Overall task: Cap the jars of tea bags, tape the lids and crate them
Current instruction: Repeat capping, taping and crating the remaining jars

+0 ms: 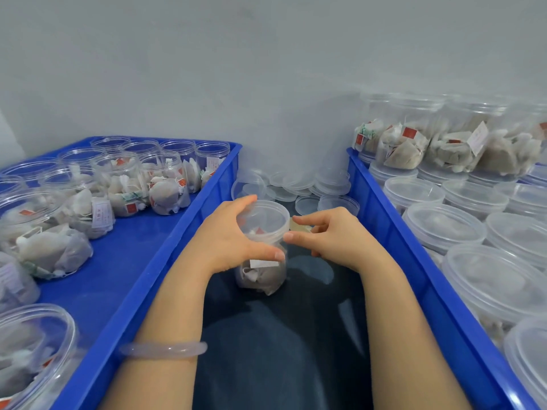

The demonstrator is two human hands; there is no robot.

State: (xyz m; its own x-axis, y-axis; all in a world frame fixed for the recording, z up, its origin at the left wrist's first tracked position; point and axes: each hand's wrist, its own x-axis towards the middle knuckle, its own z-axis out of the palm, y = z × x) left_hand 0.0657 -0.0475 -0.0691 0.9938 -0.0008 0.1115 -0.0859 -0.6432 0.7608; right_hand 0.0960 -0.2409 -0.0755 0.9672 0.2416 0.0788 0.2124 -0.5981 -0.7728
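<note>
Capped jar (262, 253) of tea bags held upright at centre frame.
It is gripped from 9 o'clock by the left hand (228, 241), fingers curled round lid (265, 216) and wall; the right hand (331, 235) is set at 3 o'clock, fingertips by the lid rim, grip not discernible. Loose lids (296, 184) lie at 12 o'clock.

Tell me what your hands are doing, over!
Left hand grips capped jar. Right hand pinches tape at its lid. Loose lids behind, not in the way.
</note>
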